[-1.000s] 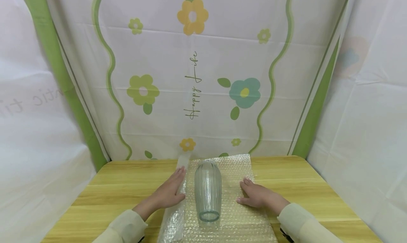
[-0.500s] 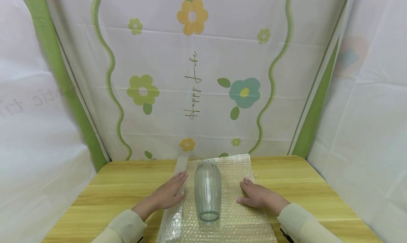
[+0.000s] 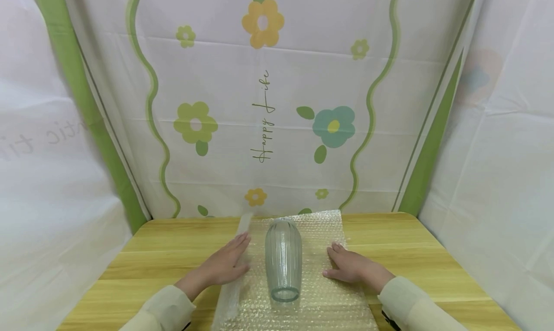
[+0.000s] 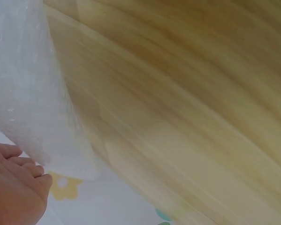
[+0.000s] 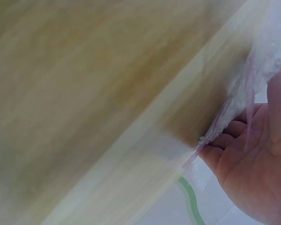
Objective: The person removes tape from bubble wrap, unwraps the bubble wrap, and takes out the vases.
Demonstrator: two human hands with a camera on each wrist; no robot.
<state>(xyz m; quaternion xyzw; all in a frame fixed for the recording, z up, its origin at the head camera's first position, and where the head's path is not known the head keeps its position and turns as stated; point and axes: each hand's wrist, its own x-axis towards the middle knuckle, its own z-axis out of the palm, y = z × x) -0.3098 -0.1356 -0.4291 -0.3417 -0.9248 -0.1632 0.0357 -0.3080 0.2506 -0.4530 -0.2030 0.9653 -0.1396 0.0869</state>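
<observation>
A ribbed, pale green glass vase (image 3: 283,259) lies on a sheet of bubble wrap (image 3: 322,292), one round end facing the front. At the sheet's left side a strip stands folded up, and my left hand (image 3: 222,266) touches it with fingers extended. My right hand (image 3: 348,265) rests at the sheet's right edge, fingers nearly straight, thumb apart. The left wrist view catches the bubble wrap (image 4: 27,84) beside the left hand (image 4: 18,192). In the right wrist view the sheet's edge (image 5: 229,108) runs along the fingers of the right hand (image 5: 248,154).
The sheet lies on a wood-grain table (image 3: 402,244) whose surface shows on both sides. Behind it hangs a white cloth (image 3: 225,167) with printed flowers. More white cloth closes in the left side (image 3: 56,177) and the right side (image 3: 493,186).
The folded left strip of bubble wrap has shifted outward to the left, and my left hand has moved slightly left with it. The vase and my right hand have stayed in place.
</observation>
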